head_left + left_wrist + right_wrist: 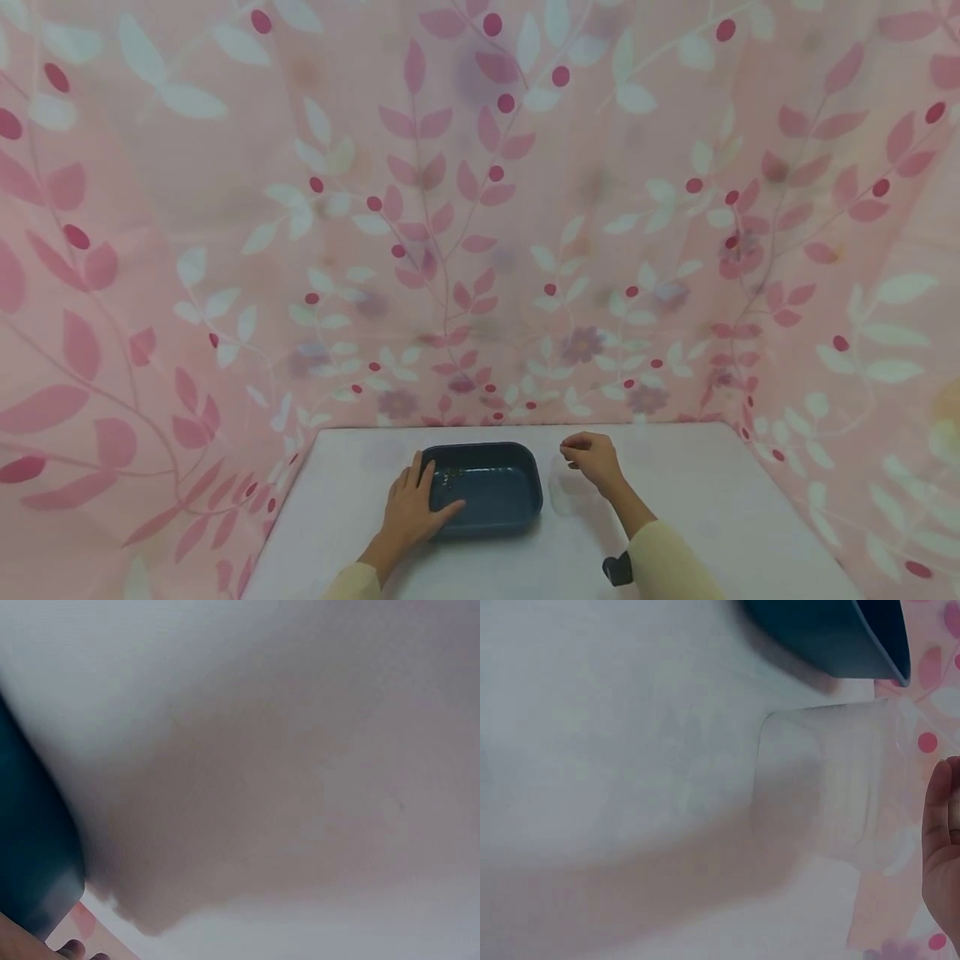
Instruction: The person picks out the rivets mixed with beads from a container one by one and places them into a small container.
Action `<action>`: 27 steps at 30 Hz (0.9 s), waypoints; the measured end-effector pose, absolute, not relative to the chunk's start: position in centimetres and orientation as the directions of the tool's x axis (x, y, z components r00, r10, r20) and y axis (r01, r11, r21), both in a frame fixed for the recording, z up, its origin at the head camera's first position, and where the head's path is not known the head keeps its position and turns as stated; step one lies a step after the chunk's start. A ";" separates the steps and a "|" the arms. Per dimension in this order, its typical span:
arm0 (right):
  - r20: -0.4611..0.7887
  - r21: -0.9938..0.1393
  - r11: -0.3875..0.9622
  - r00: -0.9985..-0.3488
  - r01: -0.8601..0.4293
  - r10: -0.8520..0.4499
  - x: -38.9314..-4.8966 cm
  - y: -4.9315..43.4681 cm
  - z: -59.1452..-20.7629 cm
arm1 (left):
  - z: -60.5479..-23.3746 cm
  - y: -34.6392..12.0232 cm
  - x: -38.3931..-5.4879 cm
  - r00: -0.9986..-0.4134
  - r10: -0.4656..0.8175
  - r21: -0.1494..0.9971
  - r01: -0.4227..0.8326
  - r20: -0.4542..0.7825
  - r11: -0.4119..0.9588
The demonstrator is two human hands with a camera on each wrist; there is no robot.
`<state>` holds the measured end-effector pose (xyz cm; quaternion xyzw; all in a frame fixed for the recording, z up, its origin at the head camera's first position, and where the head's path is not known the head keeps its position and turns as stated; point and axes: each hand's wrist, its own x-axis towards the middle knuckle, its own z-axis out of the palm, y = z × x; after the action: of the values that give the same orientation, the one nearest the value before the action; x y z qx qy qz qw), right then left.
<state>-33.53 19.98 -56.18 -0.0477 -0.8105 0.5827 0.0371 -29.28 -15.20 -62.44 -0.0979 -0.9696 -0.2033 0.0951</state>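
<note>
A dark blue rectangular tray (487,500) sits on the white table. My left hand (412,504) rests on its left side, fingers spread along the rim and thumb over the front edge. Several tiny golden pieces (452,477), too small to identify, lie inside near the left fingers. Right of the tray stands a clear plastic container (817,784). My right hand (594,460) is at the container's far right, above it, with thumb and fingertips close together. Whether something small is between those fingertips is hidden.
A black object (618,570), perhaps part of a wrist strap, shows beside the right sleeve. The white table (322,500) is bordered at the back and sides by pink leaf-patterned cloth (450,250).
</note>
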 end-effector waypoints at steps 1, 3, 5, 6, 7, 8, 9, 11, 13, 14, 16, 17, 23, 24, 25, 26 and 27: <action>0.006 -0.948 0.317 -0.993 0.032 0.119 -33.6 20.1 -56.2 | -62.4 -15.2 -29.4 -0.962 0.148 0.372 0.227 0.229 0.900; 0.000 -0.947 0.319 -0.992 0.041 0.128 -33.7 20.2 -56.3 | -62.2 -15.2 -29.5 -0.960 0.148 0.364 0.230 0.239 0.903; -0.002 -0.948 0.316 -0.991 0.046 0.137 -33.7 20.4 -56.4 | -62.1 -15.2 -29.5 -0.959 0.151 0.363 0.233 0.242 0.902; -0.007 -0.949 0.310 -0.989 0.052 0.145 -33.7 20.5 -56.5 | -62.1 -15.2 -29.6 -0.958 0.151 0.362 0.234 0.243 0.902; -0.015 -0.952 0.301 -0.988 0.060 0.151 -33.6 20.6 -56.6 | -62.1 -15.2 -29.6 -0.960 0.149 0.363 0.231 0.238 0.903; -0.024 -0.954 0.291 -0.988 0.069 0.154 -33.5 20.6 -56.6 | -62.2 -15.2 -29.5 -0.962 0.148 0.365 0.226 0.230 0.903; -0.029 -0.955 0.286 -0.988 0.072 0.153 -33.4 20.6 -56.7 | -62.3 -15.2 -29.5 -0.962 0.148 0.366 0.225 0.228 0.903; -0.039 -0.958 0.276 -0.988 0.079 0.147 -33.2 20.7 -57.0 | -62.5 -15.2 -29.4 -0.966 0.138 0.366 0.212 0.218 0.906; -0.043 -0.959 0.271 -0.989 0.080 0.141 -33.0 20.7 -57.3 | -62.7 -15.3 -29.3 -0.965 0.137 0.362 0.212 0.223 0.908; -0.043 -0.961 0.265 -0.989 0.080 0.140 -33.0 20.7 -57.5 | -62.7 -15.3 -29.3 -0.966 0.136 0.360 0.211 0.222 0.909; -0.051 -0.961 0.261 -0.988 0.088 0.146 -32.9 20.7 -57.8 | -62.8 -15.3 -29.3 -0.965 0.137 0.363 0.213 0.224 0.907; -0.048 -0.960 0.268 -0.988 0.086 0.145 -32.9 20.8 -58.0 | -62.9 -15.3 -29.3 -0.965 0.139 0.368 0.216 0.224 0.904; -0.045 -0.952 0.294 -0.989 0.085 0.141 -32.9 20.6 -58.7 | -62.4 -15.2 -29.1 -0.973 0.137 0.383 0.199 0.183 0.902; -0.044 -0.952 0.294 -0.989 0.085 0.143 -33.0 20.5 -58.7 | -62.2 -15.2 -29.1 -0.975 0.137 0.379 0.195 0.176 0.905; -0.037 -0.950 0.301 -0.990 0.078 0.139 -33.0 20.5 -58.6 | -62.1 -15.2 -29.1 -0.975 0.136 0.379 0.194 0.174 0.905; -0.037 -0.950 0.303 -0.989 0.079 0.142 -33.0 20.4 -58.6 | -62.1 -15.2 -29.2 -0.976 0.136 0.380 0.193 0.172 0.905; -0.035 -0.950 0.303 -0.989 0.078 0.145 -33.1 20.3 -58.5 | -62.0 -15.2 -29.2 -0.976 0.135 0.380 0.192 0.173 0.905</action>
<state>-33.07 20.34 -58.54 -0.0692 -0.8067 0.5861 0.0284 -29.21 -15.25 -62.03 -0.0841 -0.9733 -0.2012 0.0713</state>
